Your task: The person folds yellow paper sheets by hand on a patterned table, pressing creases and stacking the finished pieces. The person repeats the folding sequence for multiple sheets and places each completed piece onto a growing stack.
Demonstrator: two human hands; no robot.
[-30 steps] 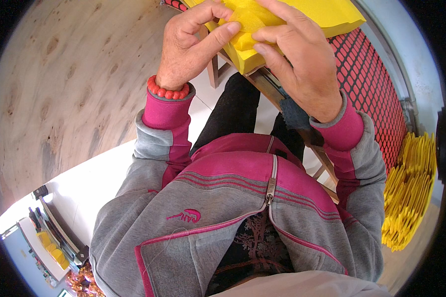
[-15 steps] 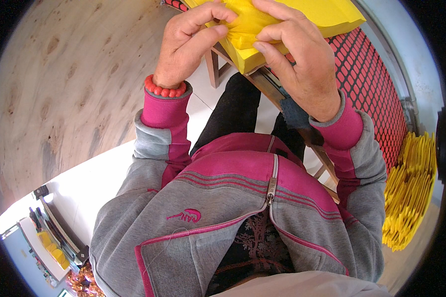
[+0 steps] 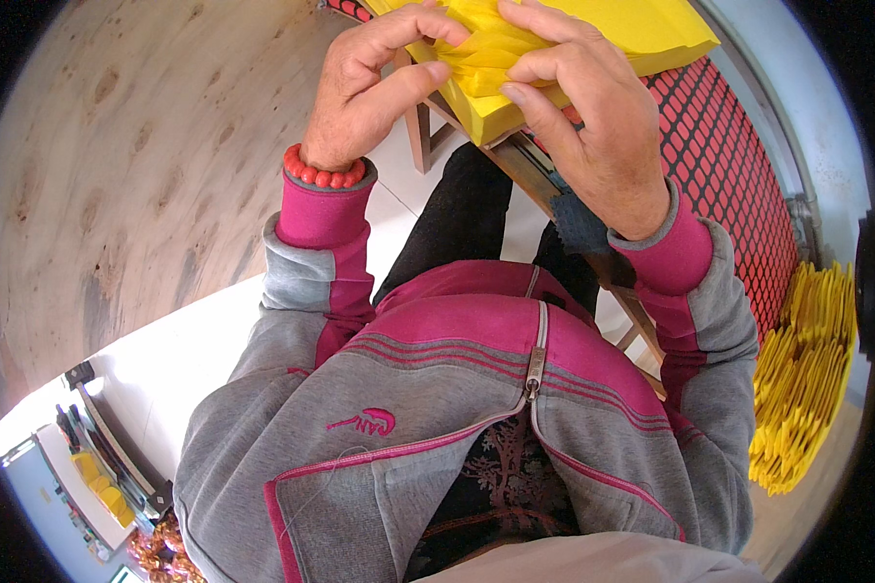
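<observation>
A gathered piece of thin yellow cloth-like material lies over a larger flat yellow stack at the top edge. My left hand, a red bead bracelet on its wrist, touches the folds from the left. Its forefinger rests on them, with the thumb held apart, lower down. From the right, my right hand pinches the gathered folds between thumb and fingers. The upper fingers of both hands are partly cut off by the frame.
A large plywood tabletop spreads across the left. Red and black lattice-patterned material lies on the right, above a wooden stand. Several folded yellow pieces stack at the far right. Shelving shows at the lower left.
My left thumb has moved down and away from its forefinger. The yellow folds between my hands have spread a little; my right hand has barely moved.
</observation>
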